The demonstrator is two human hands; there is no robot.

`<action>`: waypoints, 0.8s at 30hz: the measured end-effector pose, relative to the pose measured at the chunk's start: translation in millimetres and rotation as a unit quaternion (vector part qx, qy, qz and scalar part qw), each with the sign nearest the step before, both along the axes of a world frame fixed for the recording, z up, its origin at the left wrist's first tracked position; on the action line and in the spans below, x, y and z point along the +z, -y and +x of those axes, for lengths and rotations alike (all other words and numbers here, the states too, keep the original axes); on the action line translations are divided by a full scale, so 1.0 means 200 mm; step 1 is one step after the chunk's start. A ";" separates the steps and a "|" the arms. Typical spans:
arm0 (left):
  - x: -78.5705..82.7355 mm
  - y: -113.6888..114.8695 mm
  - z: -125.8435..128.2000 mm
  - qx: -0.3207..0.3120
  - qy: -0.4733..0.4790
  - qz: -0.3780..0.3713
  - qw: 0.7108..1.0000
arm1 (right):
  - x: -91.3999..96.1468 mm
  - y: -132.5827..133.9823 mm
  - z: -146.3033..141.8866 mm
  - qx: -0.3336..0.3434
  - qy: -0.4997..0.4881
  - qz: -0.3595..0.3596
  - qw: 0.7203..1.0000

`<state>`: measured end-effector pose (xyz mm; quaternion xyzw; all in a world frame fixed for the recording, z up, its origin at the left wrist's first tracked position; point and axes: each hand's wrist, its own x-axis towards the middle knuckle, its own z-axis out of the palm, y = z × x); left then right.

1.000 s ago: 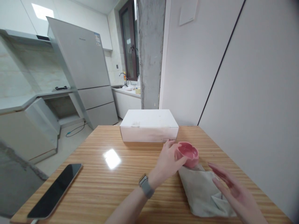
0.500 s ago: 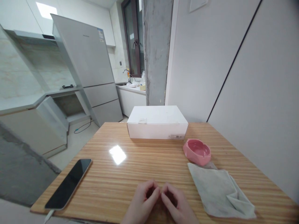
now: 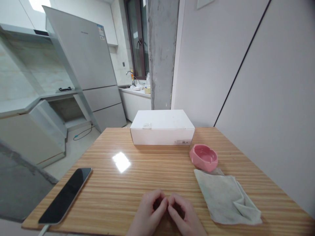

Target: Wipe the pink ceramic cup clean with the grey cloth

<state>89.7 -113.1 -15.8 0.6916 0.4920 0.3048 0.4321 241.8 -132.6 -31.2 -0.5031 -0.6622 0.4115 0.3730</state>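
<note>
My left hand [image 3: 149, 213] and my right hand [image 3: 183, 214] rest side by side on the wooden table [image 3: 137, 183] near its front edge, fingers curled in and fingertips touching each other, with nothing in them. A pink ashtray [image 3: 203, 157] sits on the table to the right, its near side on the corner of a grey-white cloth [image 3: 225, 196] that lies crumpled further right. Neither hand touches the ashtray or the cloth.
A white cardboard box [image 3: 162, 127] stands at the table's far edge. A black phone [image 3: 65, 195] with a cable lies at the front left corner. A white wall runs along the right side. A refrigerator [image 3: 86, 68] and kitchen counters stand beyond on the left.
My left hand let go of the pink ashtray and both hands drew back to the table's front edge, fingers curled together. The ashtray stays on the cloth's corner.
</note>
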 end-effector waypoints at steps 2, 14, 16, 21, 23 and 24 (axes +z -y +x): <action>0.00 0.00 0.00 0.000 0.003 0.002 1.000 | 0.00 0.00 0.00 0.000 -0.003 0.005 1.000; 0.01 0.00 0.00 0.002 0.012 -0.004 1.000 | 0.00 0.00 0.00 -0.014 -0.010 0.009 1.000; 0.01 0.00 0.01 0.004 0.016 -0.003 1.000 | 0.01 0.00 0.00 -0.009 -0.013 0.002 1.000; 0.00 0.01 0.00 0.006 0.015 -0.004 1.000 | 0.00 0.00 0.00 -0.007 -0.017 -0.004 1.000; 0.00 0.01 0.00 0.008 0.015 -0.004 1.000 | 0.00 0.00 0.01 -0.003 -0.014 -0.005 1.000; 0.00 0.01 0.00 0.009 0.015 -0.003 1.000 | 0.01 0.00 0.01 -0.001 -0.013 -0.005 1.000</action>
